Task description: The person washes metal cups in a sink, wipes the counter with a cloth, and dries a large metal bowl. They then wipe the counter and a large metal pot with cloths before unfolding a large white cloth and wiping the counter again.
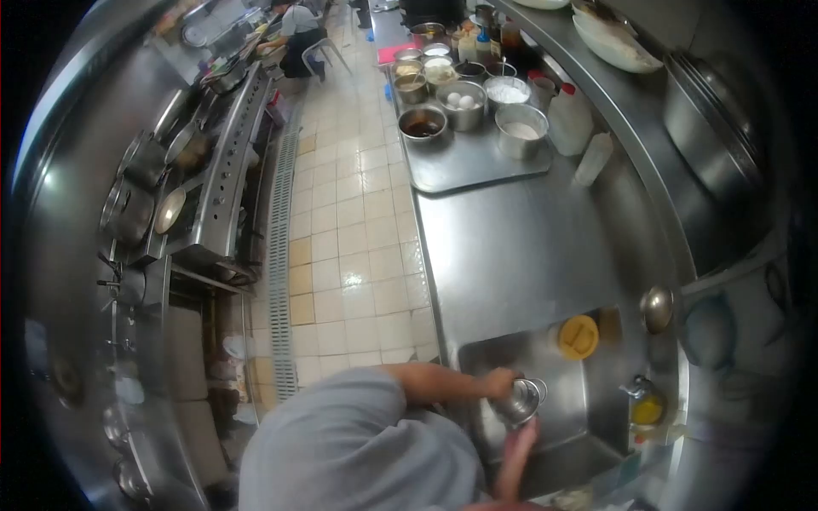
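A small shiny metal pot [523, 402] with a loop handle is held over the steel sink [558, 426]. My left hand [501, 384] is closed on its upper left side. From below, my right hand [522, 436] holds the pot's lower edge; its fingers are partly blurred. The pot is tilted, and its contents cannot be made out. A round yellow object [578, 337] lies at the sink's upper right corner, apart from both hands.
Metal containers, one with eggs [464, 102], stand on a tray [477, 175] farther up the steel counter [520, 255]. A bottle of yellow liquid [647, 409] is right of the sink. Stoves [223, 183] line the left side, and another person [298, 38] is at the far end.
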A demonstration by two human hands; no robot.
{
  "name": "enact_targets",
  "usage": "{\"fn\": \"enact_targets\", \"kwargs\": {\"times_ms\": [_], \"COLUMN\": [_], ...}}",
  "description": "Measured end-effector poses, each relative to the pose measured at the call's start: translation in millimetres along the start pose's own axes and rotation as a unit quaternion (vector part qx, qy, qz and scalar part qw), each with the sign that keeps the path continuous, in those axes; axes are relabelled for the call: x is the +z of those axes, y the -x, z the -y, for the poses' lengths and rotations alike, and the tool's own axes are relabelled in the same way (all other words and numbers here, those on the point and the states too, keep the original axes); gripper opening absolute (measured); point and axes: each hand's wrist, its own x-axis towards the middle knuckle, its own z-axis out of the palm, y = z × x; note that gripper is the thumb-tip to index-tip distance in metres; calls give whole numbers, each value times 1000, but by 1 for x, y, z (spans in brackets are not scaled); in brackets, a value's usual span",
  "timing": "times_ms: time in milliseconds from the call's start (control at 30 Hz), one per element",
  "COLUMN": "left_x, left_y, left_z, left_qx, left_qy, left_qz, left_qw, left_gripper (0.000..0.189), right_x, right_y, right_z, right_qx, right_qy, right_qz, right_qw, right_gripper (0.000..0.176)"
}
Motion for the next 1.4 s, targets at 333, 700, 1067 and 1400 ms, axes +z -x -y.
{"fn": "enact_targets", "kwargs": {"times_ms": [333, 700, 1067, 1400], "left_x": [12, 44, -59, 42], "left_y": [-25, -35, 1, -132], "left_z": [42, 66, -72, -154], "left_qx": [1, 114, 18, 249], "left_qy": [-61, -158, -185, -101], "left_qz": [50, 94, 63, 24], "left_qw": [997, 976, 980, 963], "left_gripper": [53, 66, 58, 35], "right_x": [58, 34, 96, 41], "right_y": [11, -10, 3, 58], "right_z": [19, 13, 58, 43], "right_qx": [21, -127, -25, -85], "right_qy": [176, 482, 389, 11], "right_qz": [-100, -84, -137, -319], "right_qw": [979, 863, 910, 944], "right_gripper": [57, 46, 30, 29]}}
